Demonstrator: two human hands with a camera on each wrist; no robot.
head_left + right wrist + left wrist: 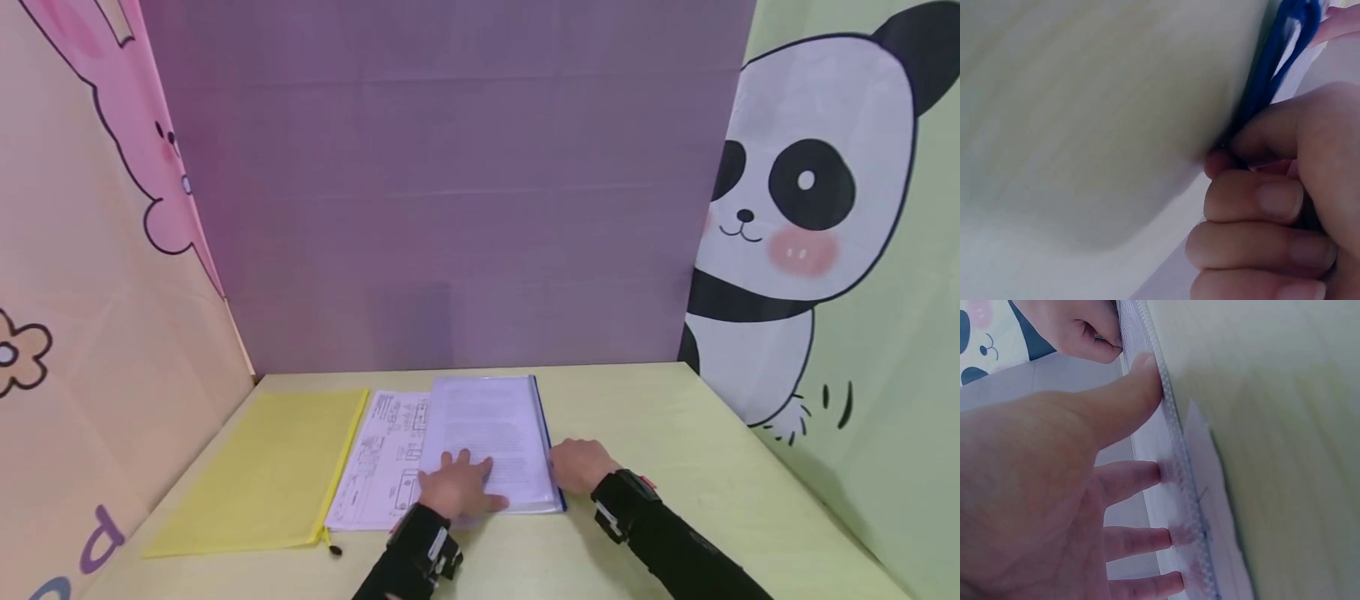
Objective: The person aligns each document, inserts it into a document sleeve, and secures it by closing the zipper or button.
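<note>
A clear document pouch [480, 417] with a blue edge strip [547, 442] lies on the table, with printed pages showing through it. My left hand [459, 487] rests on its near part, fingers spread; in the left wrist view the fingertips [1144, 469] press on the mesh-like surface. At the pouch's right side, my right hand [583, 467] pinches the blue strip [1266, 75] between thumb and index finger, the other fingers curled. Partly under the pouch's left side lies a printed sheet [375, 458] with line diagrams.
A yellow zipper pouch [255, 475] lies flat at the left, its zipper pull [333, 548] hanging toward the near side. The pale wooden table [675, 450] meets a purple backdrop [465, 183], with printed cloth walls on both sides.
</note>
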